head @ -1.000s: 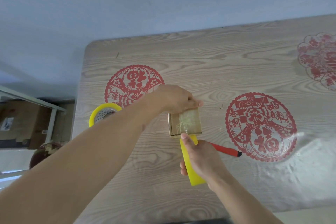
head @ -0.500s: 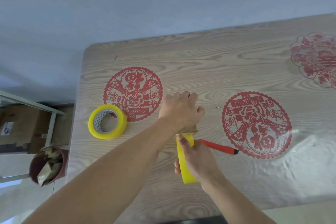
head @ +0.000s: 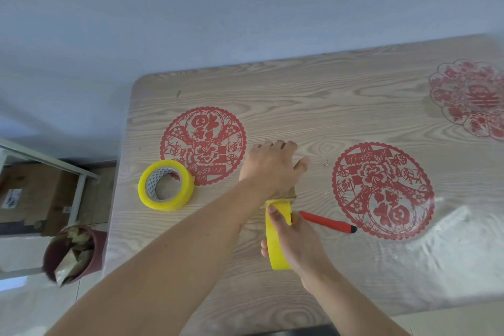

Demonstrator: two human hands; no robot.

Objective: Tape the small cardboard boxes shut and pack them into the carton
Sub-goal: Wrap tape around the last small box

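The right hand (head: 296, 240) is gripping a yellow tape roll (head: 277, 237) at the near middle of the tabletop (head: 341, 106), fingers curled round it and the thumb lying along its outer face. The roll is standing on edge, its far end touching the small box (head: 289, 194). The left hand (head: 268, 169) is lying over the top of that box, fingers bent down over the far side and covering it; only a sliver of brown cardboard is showing at the near edge. A red pen (head: 327, 222) is lying just right of the right hand. A second yellow tape roll (head: 165, 185) is lying flat to the left, well apart from the box. Three red paper-cut decorations are showing under the clear table cover. Left of the tabletop, a dark red bin (head: 72, 255) is standing on the floor beside a shelf holding a large cardboard carton (head: 32, 194).
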